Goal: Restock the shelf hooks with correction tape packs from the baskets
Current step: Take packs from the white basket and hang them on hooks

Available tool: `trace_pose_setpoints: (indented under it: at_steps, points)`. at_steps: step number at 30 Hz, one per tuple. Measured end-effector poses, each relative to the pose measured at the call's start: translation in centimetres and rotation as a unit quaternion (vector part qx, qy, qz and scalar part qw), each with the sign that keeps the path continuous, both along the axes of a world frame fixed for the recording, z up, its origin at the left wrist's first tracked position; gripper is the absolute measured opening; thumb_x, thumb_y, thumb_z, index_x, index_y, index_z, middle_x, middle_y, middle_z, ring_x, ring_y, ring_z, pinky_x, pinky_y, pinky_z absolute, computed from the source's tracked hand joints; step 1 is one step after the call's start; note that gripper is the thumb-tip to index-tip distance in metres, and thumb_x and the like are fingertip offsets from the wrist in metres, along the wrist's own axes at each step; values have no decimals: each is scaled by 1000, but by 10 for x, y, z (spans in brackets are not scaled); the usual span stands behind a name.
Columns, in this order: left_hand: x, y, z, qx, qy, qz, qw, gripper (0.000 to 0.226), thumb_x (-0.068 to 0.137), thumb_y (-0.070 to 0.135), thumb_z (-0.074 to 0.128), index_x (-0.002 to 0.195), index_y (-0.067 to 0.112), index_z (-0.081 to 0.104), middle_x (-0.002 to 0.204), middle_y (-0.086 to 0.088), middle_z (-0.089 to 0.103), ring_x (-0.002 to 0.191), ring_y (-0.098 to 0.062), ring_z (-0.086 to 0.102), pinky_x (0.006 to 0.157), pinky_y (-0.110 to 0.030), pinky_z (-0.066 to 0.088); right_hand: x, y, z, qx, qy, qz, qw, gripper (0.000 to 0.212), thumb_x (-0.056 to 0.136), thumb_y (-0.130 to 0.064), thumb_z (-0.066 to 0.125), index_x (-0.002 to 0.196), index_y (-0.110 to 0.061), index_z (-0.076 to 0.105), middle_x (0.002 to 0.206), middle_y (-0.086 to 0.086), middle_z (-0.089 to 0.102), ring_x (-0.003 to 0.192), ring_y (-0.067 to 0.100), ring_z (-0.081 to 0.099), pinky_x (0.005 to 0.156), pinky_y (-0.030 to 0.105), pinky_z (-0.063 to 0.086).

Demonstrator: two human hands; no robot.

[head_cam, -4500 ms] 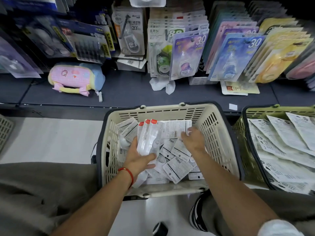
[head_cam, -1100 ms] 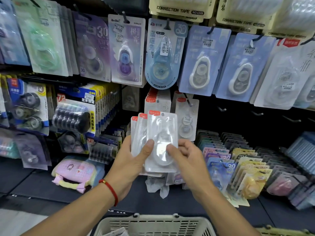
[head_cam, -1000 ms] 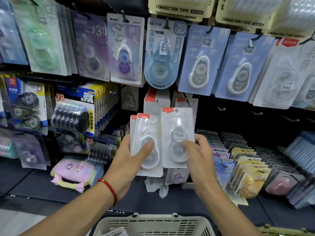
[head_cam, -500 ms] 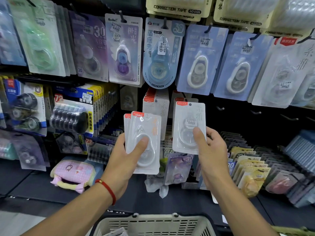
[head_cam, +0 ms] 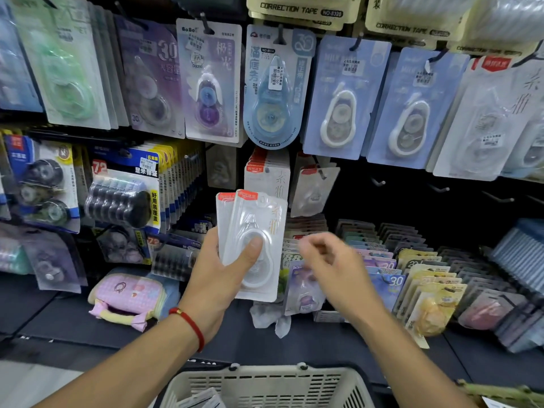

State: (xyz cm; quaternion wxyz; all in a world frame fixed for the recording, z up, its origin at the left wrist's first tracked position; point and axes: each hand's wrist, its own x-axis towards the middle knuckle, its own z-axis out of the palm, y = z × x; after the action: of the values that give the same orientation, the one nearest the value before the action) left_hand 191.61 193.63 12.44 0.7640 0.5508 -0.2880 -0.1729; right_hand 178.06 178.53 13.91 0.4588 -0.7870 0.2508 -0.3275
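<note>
Shelf hooks (head_cam: 379, 182) behind, correction tape packs (head_cam: 253, 242) in left hand (head_cam: 217, 278)

Clear red-topped correction tape packs (head_cam: 253, 242) upright, fanned; one pack (head_cam: 313, 191) hangs tilted on hook.

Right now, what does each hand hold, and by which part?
Left hand grips the stack of correction tape packs by its lower half, thumb across the front. Right hand holds nothing.

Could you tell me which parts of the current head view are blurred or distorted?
In the head view, the right hand is smeared by motion blur; the left hand and its correction tape packs are fairly sharp; the hanging packs at the far edges curve and soften from wide-angle distortion.
</note>
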Motion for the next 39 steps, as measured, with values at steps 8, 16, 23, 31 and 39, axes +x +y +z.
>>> trace_pose_setpoints:
  at_steps: [8, 16, 23, 31, 39]
  points:
    - [-5, 0, -1, -4, 9, -49, 999, 49, 82, 53, 82, 124, 38, 63, 125, 5, 75, 115, -17, 73, 87, -31, 62, 8, 14, -9, 42, -12, 61, 997, 44, 72, -60, 78, 101, -30, 66, 93, -14, 77, 82, 5, 71, 70, 24, 57]
    - [7, -4, -7, 30, 55, 1, 998, 29, 104, 19, 61, 126, 37, 64, 117, 11, 77, 112, -15, 72, 101, -44, 55, -4, -9, -2, 85, -149, -68, 983, 28, 95, -48, 65, 115, -34, 50, 106, 0, 76, 94, 16, 74, 71, 32, 56]
    - [8, -4, -7, 37, 48, 7, 998, 25, 104, 19, 60, 119, 38, 66, 113, 11, 78, 105, -11, 75, 93, -40, 55, -2, -17, 3, 134, -197, -50, 970, 25, 103, -41, 64, 121, -28, 53, 100, -3, 81, 91, 13, 77, 68, 26, 60]
    - [3, 0, 1, 28, 73, -2, 997, 27, 91, 25, 62, 110, 42, 69, 114, 10, 76, 115, -21, 69, 107, -54, 52, -1, -22, 6, 119, -184, -99, 971, 44, 94, -57, 69, 122, -25, 61, 97, -19, 79, 89, -2, 73, 63, 9, 52]
    - [-4, -1, 1, 49, -16, -86, 995, 41, 108, 13, 56, 138, 41, 59, 129, 9, 73, 123, -18, 69, 96, -41, 58, -1, -17, -13, 59, 1, -9, 998, 15, 98, -38, 72, 109, -28, 72, 109, -10, 76, 102, 8, 71, 95, 42, 59]
